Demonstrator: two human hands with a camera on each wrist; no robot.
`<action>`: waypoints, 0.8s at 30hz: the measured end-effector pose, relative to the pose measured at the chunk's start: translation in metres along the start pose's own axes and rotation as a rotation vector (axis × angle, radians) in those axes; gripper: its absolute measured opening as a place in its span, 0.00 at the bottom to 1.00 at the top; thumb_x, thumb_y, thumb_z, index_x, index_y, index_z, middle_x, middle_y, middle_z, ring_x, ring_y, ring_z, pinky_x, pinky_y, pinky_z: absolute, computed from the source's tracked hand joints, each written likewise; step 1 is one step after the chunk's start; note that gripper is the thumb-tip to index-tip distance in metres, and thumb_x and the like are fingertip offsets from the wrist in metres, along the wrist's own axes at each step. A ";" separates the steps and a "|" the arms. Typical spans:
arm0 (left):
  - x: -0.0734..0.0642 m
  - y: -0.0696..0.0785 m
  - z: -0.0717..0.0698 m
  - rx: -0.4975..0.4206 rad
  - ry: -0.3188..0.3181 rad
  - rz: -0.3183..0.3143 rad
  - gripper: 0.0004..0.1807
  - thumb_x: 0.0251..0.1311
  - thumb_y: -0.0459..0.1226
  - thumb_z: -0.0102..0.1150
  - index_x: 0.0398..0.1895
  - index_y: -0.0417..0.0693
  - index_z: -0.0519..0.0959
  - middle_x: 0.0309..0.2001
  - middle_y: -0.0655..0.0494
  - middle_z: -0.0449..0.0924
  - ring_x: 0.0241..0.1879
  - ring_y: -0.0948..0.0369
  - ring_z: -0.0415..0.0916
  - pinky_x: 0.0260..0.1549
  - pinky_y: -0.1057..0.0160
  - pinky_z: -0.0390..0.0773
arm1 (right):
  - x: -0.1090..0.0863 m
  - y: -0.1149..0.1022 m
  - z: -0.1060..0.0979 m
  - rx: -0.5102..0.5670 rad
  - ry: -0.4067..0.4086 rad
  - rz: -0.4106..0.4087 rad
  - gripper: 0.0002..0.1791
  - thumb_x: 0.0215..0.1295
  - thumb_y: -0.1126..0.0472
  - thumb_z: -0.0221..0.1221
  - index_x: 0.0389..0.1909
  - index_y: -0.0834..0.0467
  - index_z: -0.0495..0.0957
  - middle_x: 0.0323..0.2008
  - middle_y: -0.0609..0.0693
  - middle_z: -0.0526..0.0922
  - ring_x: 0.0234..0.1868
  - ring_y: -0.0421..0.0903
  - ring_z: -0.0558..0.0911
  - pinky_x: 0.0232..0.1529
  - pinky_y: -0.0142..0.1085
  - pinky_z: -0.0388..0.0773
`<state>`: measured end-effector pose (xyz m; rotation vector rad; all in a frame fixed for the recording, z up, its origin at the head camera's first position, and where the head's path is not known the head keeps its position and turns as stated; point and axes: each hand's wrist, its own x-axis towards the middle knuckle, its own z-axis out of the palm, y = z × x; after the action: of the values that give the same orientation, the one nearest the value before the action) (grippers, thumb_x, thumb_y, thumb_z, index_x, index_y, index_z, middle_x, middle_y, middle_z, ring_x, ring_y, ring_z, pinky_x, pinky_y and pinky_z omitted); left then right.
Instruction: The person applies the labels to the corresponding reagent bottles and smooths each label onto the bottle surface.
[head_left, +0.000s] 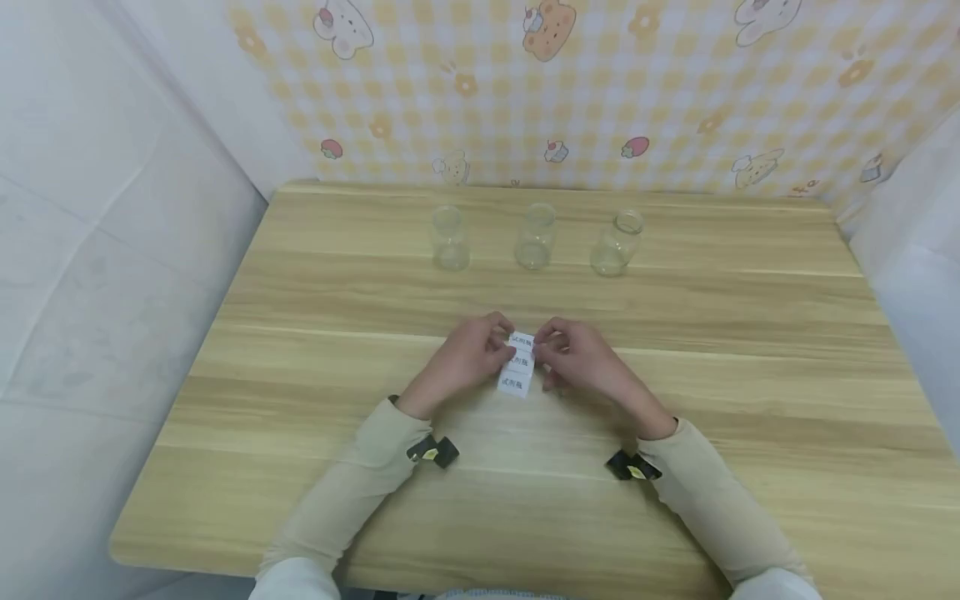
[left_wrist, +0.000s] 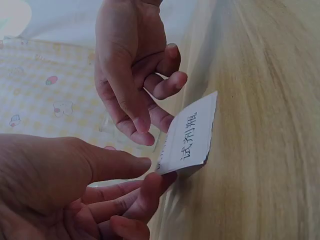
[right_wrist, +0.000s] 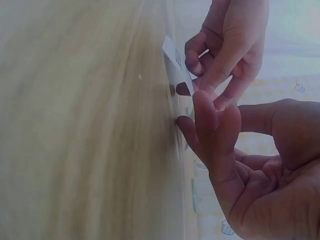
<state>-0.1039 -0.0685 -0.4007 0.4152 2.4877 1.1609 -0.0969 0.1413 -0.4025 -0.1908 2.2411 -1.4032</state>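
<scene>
A strip of white paper labels (head_left: 514, 383), each printed with black Chinese characters, is held slightly above the wooden table. My left hand (head_left: 474, 352) pinches the strip's left edge between thumb and fingers. On the opposite side, my right hand (head_left: 573, 354) has its thumb and forefinger together at the strip's upper right edge, seemingly pinching it. The left wrist view shows the label strip (left_wrist: 187, 135) bowed, its near end sticking out over the wood. From the right wrist, the strip (right_wrist: 172, 52) appears nearly edge-on, and fingers hide part of it.
Three clear glass jars stand in a row toward the back: a left jar (head_left: 451, 240), a middle jar (head_left: 536, 238) and a right jar (head_left: 617, 243). The wooden table (head_left: 300, 400) meets a yellow checked wall covering (head_left: 480, 117) at its far edge.
</scene>
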 end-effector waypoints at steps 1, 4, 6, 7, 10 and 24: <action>0.000 0.001 0.000 -0.004 0.005 0.003 0.16 0.69 0.31 0.63 0.57 0.37 0.78 0.44 0.43 0.88 0.42 0.54 0.86 0.42 0.59 0.83 | 0.001 0.000 0.001 0.005 0.004 -0.007 0.12 0.75 0.66 0.58 0.52 0.69 0.75 0.41 0.63 0.88 0.22 0.50 0.85 0.18 0.35 0.78; -0.003 0.006 -0.004 -0.023 0.047 0.007 0.11 0.71 0.33 0.62 0.53 0.41 0.78 0.44 0.46 0.88 0.41 0.55 0.85 0.41 0.58 0.83 | 0.002 -0.001 0.002 0.037 0.033 -0.037 0.11 0.73 0.68 0.59 0.52 0.68 0.74 0.39 0.62 0.88 0.22 0.49 0.84 0.19 0.35 0.78; -0.007 0.012 -0.009 -0.048 0.090 0.011 0.08 0.71 0.34 0.62 0.49 0.43 0.78 0.43 0.47 0.87 0.40 0.56 0.85 0.41 0.58 0.83 | 0.002 -0.005 0.001 0.057 0.067 -0.067 0.11 0.73 0.68 0.59 0.51 0.68 0.74 0.37 0.63 0.88 0.23 0.51 0.85 0.20 0.35 0.78; -0.008 0.015 -0.012 -0.060 0.116 0.021 0.07 0.72 0.34 0.62 0.48 0.44 0.77 0.43 0.48 0.87 0.39 0.56 0.84 0.40 0.59 0.83 | 0.001 -0.008 0.000 0.068 0.086 -0.085 0.11 0.73 0.69 0.60 0.51 0.68 0.73 0.37 0.63 0.87 0.23 0.52 0.85 0.20 0.35 0.78; -0.016 0.028 -0.024 -0.096 0.184 0.057 0.07 0.72 0.35 0.62 0.47 0.45 0.76 0.43 0.48 0.87 0.37 0.57 0.84 0.36 0.60 0.82 | -0.003 -0.023 -0.004 0.107 0.147 -0.139 0.12 0.72 0.69 0.61 0.52 0.68 0.73 0.36 0.65 0.87 0.23 0.56 0.84 0.21 0.36 0.78; -0.050 0.071 -0.064 -0.159 0.361 0.240 0.07 0.69 0.33 0.66 0.42 0.46 0.76 0.34 0.56 0.90 0.28 0.60 0.79 0.26 0.63 0.73 | -0.032 -0.087 -0.020 0.255 0.250 -0.267 0.20 0.67 0.67 0.67 0.58 0.64 0.76 0.34 0.47 0.89 0.22 0.50 0.82 0.24 0.33 0.77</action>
<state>-0.0797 -0.0885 -0.2976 0.5082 2.6710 1.6450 -0.0907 0.1290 -0.3088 -0.2467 2.2664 -1.9343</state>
